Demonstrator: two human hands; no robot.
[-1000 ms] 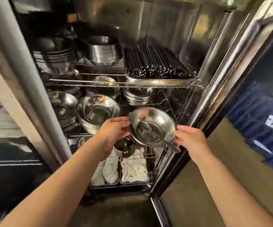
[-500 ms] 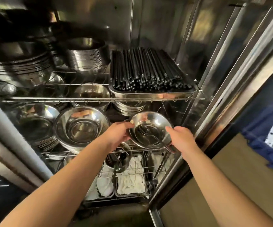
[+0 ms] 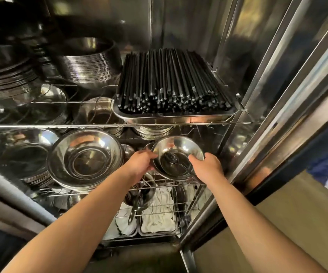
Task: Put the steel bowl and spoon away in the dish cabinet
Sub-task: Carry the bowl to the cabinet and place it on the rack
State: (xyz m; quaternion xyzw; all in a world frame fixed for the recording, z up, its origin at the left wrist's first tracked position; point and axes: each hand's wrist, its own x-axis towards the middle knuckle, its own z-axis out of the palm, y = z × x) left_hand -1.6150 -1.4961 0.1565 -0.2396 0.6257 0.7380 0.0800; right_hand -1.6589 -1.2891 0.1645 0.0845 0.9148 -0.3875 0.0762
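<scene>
A: Status?

B: Both hands clamped on the steel bowl [image 3: 179, 154]. Left hand [image 3: 139, 161] on the left rim, right hand [image 3: 206, 167] on the right. Spoon [image 3: 176, 160] lies inside. Bowl is at the front right of the middle wire shelf [image 3: 108, 126], under the chopstick tray [image 3: 175, 117].

A: Advice?

B: Keep it level so the spoon stays put, slide in low, set down beside the big bowl stack [image 3: 86, 160].

A: Surroundings?

B: Steel cabinet, door [image 3: 277, 85] open on the right. Dim, reflective. Cloths [image 3: 157, 215] on the bottom shelf.
</scene>
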